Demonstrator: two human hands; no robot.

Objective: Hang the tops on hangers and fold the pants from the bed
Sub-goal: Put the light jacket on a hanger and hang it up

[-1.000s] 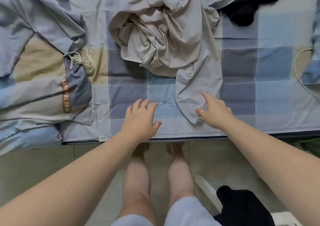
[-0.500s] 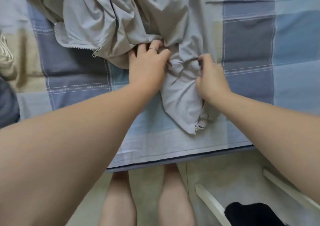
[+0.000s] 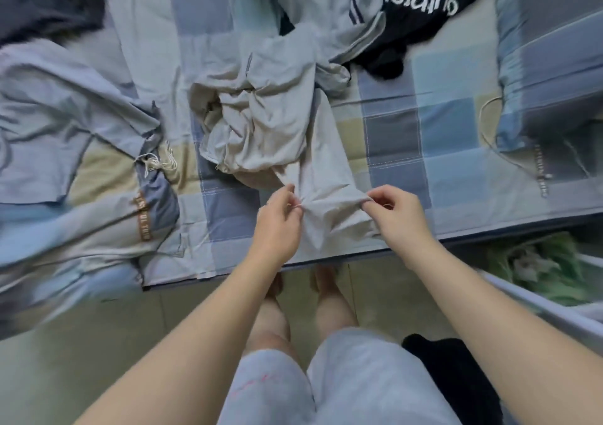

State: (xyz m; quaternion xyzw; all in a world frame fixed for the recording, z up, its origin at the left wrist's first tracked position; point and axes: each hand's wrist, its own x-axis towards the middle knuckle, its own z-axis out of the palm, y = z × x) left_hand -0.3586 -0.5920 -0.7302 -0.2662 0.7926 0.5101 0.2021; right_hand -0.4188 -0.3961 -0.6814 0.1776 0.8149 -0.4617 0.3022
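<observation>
pillow (image 3: 551, 52): far right | white cord (image 3: 482, 119): just beside it | green bundle (image 3: 538, 261), perhaps fabric: blurred, lower right

A bed (image 3: 391, 137) under a sheet of blue, grey and beige squares, dark piping along its near edge, a matching checked pillow (image 3: 551, 52) at the right, pale tiled floor (image 3: 98, 353) below, a white rail (image 3: 535, 299) at lower right, soft even light
</observation>
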